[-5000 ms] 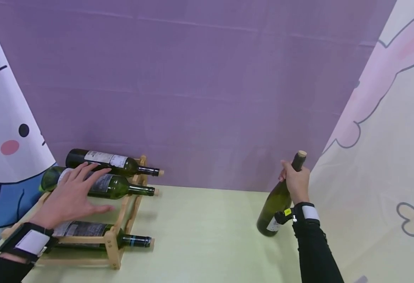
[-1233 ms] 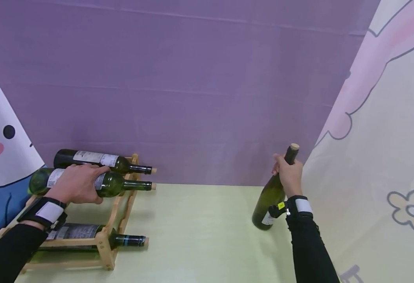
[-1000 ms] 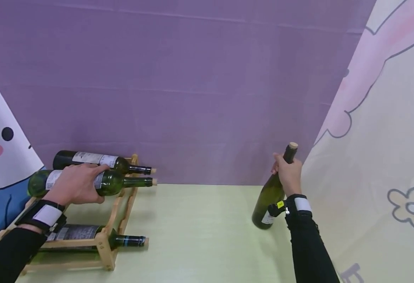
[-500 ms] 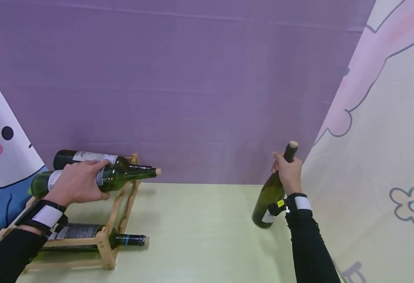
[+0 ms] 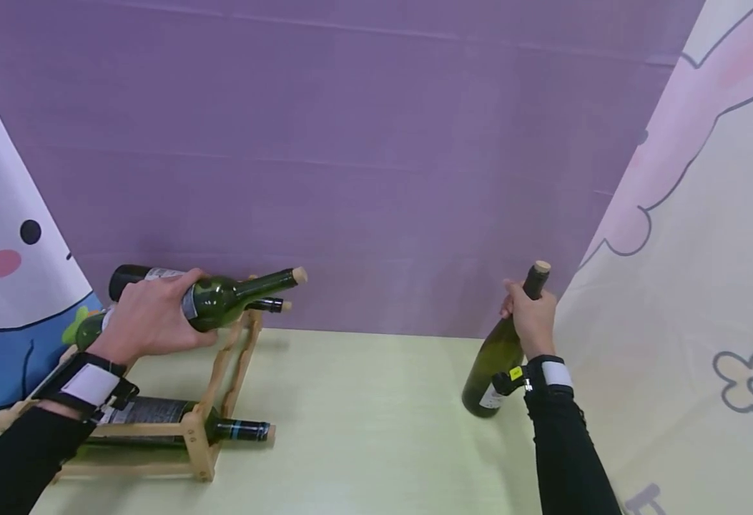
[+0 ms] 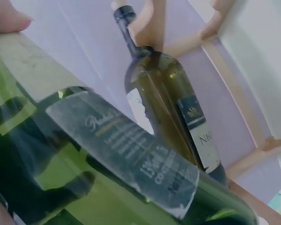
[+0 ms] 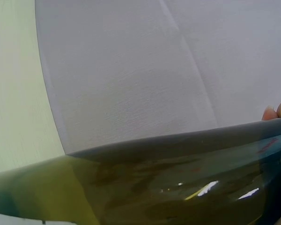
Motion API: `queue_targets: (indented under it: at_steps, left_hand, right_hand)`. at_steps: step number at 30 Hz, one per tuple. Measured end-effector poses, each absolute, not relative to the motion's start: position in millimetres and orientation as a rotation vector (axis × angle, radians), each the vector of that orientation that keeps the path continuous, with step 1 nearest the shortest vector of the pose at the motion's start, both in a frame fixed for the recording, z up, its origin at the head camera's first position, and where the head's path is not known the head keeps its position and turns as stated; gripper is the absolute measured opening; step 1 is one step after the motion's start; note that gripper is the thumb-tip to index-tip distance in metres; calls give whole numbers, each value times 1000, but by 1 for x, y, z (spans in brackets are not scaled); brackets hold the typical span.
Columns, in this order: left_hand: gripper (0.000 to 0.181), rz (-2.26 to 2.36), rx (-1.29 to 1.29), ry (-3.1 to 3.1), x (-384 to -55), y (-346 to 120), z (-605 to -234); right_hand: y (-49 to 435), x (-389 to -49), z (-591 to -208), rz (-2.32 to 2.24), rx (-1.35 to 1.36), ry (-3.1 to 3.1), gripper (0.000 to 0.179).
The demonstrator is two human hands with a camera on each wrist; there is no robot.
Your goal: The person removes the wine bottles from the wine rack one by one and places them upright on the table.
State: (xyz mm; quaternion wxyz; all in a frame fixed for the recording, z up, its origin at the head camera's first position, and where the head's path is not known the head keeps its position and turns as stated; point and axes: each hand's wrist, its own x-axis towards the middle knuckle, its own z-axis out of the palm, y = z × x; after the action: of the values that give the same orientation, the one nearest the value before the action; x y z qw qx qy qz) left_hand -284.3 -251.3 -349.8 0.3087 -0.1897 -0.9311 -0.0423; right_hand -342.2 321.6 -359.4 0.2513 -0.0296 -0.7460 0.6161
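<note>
My left hand (image 5: 157,311) grips a green wine bottle (image 5: 219,300) round its body. That bottle lies slanted over the wooden wine rack (image 5: 201,443), its corked neck raised up and to the right. Its dark back label (image 6: 126,145) faces the left wrist camera. Behind it another wine bottle (image 5: 133,275) rests in the rack, largely covered by my hand and the held bottle in the head view. On the right, my right hand (image 5: 533,318) holds an olive-green corked bottle (image 5: 495,365) by its upper part; it leans, base low on the table.
A third bottle (image 5: 157,411) lies at the front of the rack, neck pointing right. The pale green table (image 5: 363,415) stretches between rack and right-hand bottle. A purple cloth wall (image 5: 376,179) stands behind, with printed cloths at either side.
My left hand, first hovering over the middle bottle, has closed round it and lifted it, its neck swinging up. The right hand keeps its hold on its bottle, nearly still.
</note>
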Motion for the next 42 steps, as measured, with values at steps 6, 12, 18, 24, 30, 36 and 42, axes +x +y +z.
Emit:
queue_targets:
  at_steps: [6,12,18,24,30,36,42]
  left_hand:
    - [95,-156,-468,-2434,-281,-246,-347]
    - [94,-196,-447,-2400,-280,-237,-346]
    - [86,-302,-430,-2349,-276,-230,-343]
    - [91,-383,-433,-2318,-272,-225,-340]
    - [89,-440,-423,-2312,-269,-221,-339]
    - [83,-518,-462,-2246,-267,-219,-340]
    - [80,-602,-476,-2191,-264,-214,-338]
  right_hand:
    - [323,-342,-358,1679,-81,-2030,39]
    - [325,-340,-358,1670,-95,-2036,37]
    - [328,-339,-359,1670,-91,-2031,39]
    - [329,-340,-356,1678,-82,-2022,34]
    - [329,-341,-358,1672,-88,-2027,37]
    - [329,-343,-360,1674,-116,-2043,41]
    - [328,-343,-359,1674,-104,-2036,35]
